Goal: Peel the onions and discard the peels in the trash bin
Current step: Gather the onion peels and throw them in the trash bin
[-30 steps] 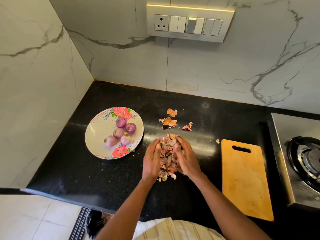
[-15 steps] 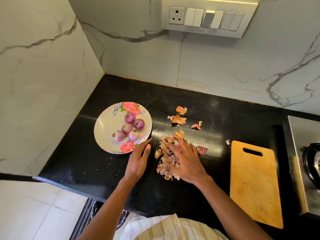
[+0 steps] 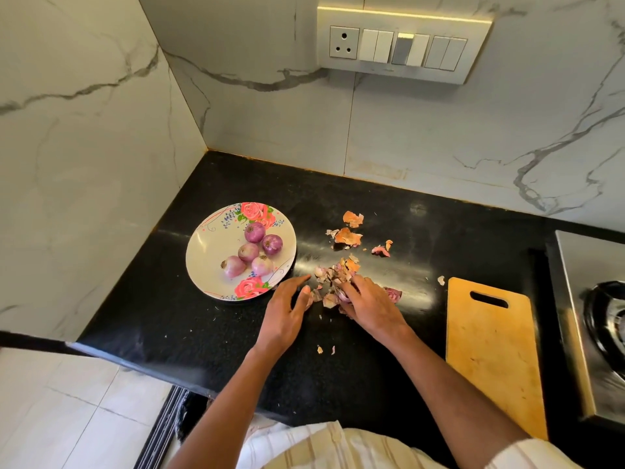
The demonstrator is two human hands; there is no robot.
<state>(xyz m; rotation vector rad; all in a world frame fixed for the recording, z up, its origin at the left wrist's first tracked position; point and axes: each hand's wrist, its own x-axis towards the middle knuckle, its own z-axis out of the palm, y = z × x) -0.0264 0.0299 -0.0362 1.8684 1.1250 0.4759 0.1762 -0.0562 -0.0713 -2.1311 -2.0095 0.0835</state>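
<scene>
On black counter, hands (image 3: 324, 306) gathering onion peels (image 3: 333, 277), right seemingly gripping some, no legible writing.

Right hand (image 3: 370, 301) covers part of the peel pile (image 3: 333, 279); fingertips buried in it, grip unclear. Stove (image 3: 595, 319) cut off by right edge, burner blurred. Both forearms run out of the bottom edge. Dark object (image 3: 189, 411) under the worktop (image 3: 169, 319) near edge, too hidden to identify.
</scene>
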